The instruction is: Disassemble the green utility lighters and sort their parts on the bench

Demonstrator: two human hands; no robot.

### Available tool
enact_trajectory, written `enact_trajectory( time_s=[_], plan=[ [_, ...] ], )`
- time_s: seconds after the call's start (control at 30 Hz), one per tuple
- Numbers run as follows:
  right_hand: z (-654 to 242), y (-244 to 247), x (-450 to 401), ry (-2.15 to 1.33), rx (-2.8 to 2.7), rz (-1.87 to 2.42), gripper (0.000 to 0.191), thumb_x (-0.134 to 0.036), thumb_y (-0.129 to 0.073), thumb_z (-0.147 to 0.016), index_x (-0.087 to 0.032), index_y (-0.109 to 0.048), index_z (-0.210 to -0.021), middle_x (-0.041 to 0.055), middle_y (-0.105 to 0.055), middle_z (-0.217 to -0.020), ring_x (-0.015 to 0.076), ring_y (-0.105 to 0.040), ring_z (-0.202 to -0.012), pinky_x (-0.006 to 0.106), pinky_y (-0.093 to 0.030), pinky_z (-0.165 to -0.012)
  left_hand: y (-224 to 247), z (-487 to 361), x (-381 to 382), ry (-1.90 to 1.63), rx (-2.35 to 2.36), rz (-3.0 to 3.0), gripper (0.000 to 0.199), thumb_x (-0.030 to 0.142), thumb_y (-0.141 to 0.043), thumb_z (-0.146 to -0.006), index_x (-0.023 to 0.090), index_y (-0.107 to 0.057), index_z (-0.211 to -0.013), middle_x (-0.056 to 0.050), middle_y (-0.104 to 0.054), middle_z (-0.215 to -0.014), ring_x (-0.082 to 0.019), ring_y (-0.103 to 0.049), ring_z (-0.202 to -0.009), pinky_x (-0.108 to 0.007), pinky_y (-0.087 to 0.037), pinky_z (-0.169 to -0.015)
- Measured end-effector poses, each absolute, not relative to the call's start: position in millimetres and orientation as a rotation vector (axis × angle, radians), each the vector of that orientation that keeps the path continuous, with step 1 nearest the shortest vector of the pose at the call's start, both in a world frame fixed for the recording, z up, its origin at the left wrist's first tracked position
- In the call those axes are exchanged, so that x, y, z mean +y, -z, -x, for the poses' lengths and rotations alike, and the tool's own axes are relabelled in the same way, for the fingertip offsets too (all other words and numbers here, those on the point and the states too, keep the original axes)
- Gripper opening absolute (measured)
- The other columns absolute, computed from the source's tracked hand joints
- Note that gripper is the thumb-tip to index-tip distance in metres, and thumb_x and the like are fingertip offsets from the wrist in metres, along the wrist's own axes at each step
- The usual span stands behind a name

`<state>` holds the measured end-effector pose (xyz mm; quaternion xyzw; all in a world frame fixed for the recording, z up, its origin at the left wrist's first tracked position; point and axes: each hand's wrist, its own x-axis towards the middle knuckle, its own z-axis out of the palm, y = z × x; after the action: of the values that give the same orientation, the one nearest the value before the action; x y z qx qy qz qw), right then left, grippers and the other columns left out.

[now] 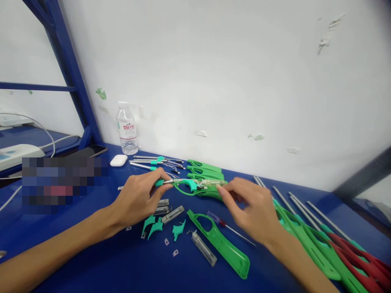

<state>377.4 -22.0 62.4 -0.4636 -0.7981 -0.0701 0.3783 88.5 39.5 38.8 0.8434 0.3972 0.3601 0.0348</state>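
Above the middle of the table, a partly assembled long-nosed lighter is held between my two hands. My left hand (139,195) pinches its metal tube near the teal collar (159,183). A teal trigger (191,185) and thin wires sit in the open green frame between the hands. My right hand (249,203) pinches the other end, by the clear fuel tank (210,183). Below lie an empty green half-shell (226,242), a loose clear tank (204,248), a purple-handled screwdriver (216,217) and several loose teal triggers (178,230).
Tubes with wires (149,162) and green shells (204,167) lie behind. Green lighters (308,240) and red lighters (357,256) are on the right. A water bottle (126,130), white case (119,160) and phone (91,151) stand or lie back left, before the wall.
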Motion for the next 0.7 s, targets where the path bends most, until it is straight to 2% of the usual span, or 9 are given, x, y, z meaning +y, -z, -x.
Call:
enact_trajectory(
  time_s=[0.07,0.1,0.23,0.3,0.43,0.6,0.7],
  plan=[
    [-378.4,-61.9,-20.0,0.289,-2.031,1.138,0.019,-0.031,-0.055,-0.106,-0.021,-0.070,-0.099,0.0043,-0.065,-0.087,0.0196,-0.061,-0.082,0.034,-0.046,-0.072,-37.4,-88.9,37.7,-1.118,1.177,-2.628,0.017,0.036,-0.053,-0.102,0.023,-0.063,-0.098,0.006,-0.065,-0.072,-0.010,-0.054,-0.055,-0.025,-0.038,-0.057],
    [-379.0,-61.4,-19.1,0.332,-2.052,1.115,0.017,-0.029,-0.056,-0.105,-0.021,-0.070,-0.109,0.0067,-0.067,-0.097,0.0216,-0.063,-0.092,0.036,-0.048,-0.078,-37.0,-89.3,36.6,-1.125,1.164,-2.640,0.016,0.035,-0.053,-0.102,0.023,-0.063,-0.099,0.006,-0.066,-0.073,-0.010,-0.054,-0.056,-0.025,-0.039,-0.058],
    [-381.9,-57.1,-16.5,0.340,-2.225,1.144,0.030,-0.024,-0.052,-0.106,-0.023,-0.062,-0.134,0.0085,-0.067,-0.130,0.0254,-0.061,-0.119,0.046,-0.049,-0.101,-36.1,-90.5,34.2,-1.147,1.153,-2.675,0.016,0.033,-0.052,-0.103,0.022,-0.063,-0.101,0.005,-0.068,-0.076,-0.010,-0.055,-0.057,-0.025,-0.040,-0.059],
    [-383.6,-54.5,-15.1,0.284,-2.300,1.189,0.031,-0.025,-0.050,-0.108,-0.025,-0.059,-0.137,0.0061,-0.068,-0.130,0.0252,-0.063,-0.120,0.048,-0.049,-0.102,-35.4,-90.1,35.6,-1.149,1.152,-2.696,0.016,0.034,-0.052,-0.104,0.022,-0.063,-0.101,0.004,-0.069,-0.078,-0.010,-0.055,-0.057,-0.025,-0.040,-0.059],
    [-387.0,-49.9,-10.3,0.244,-2.359,1.206,0.024,-0.027,-0.052,-0.109,-0.025,-0.059,-0.132,0.0044,-0.071,-0.118,0.0244,-0.066,-0.106,0.045,-0.052,-0.090,-32.2,-87.7,41.6,-1.126,1.126,-2.755,0.015,0.035,-0.054,-0.103,0.023,-0.062,-0.103,0.004,-0.073,-0.084,-0.010,-0.058,-0.058,-0.025,-0.041,-0.057],
    [-390.5,-45.9,-4.0,0.333,-2.379,1.161,0.020,-0.024,-0.053,-0.110,-0.023,-0.058,-0.129,0.0055,-0.070,-0.111,0.0246,-0.065,-0.097,0.042,-0.051,-0.082,-29.5,-88.3,45.7,-1.037,1.118,-2.821,0.012,0.034,-0.056,-0.104,0.024,-0.062,-0.106,0.002,-0.075,-0.097,-0.013,-0.070,-0.079,-0.024,-0.045,-0.064],
    [-390.5,-45.0,-3.1,0.413,-2.378,1.134,0.021,-0.022,-0.052,-0.110,-0.021,-0.058,-0.130,0.0071,-0.069,-0.111,0.0251,-0.064,-0.096,0.043,-0.050,-0.082,-29.4,-89.8,45.8,-0.980,1.118,-2.856,0.011,0.032,-0.056,-0.104,0.024,-0.064,-0.105,0.002,-0.073,-0.100,-0.014,-0.069,-0.080,-0.025,-0.045,-0.064]
  ],
)
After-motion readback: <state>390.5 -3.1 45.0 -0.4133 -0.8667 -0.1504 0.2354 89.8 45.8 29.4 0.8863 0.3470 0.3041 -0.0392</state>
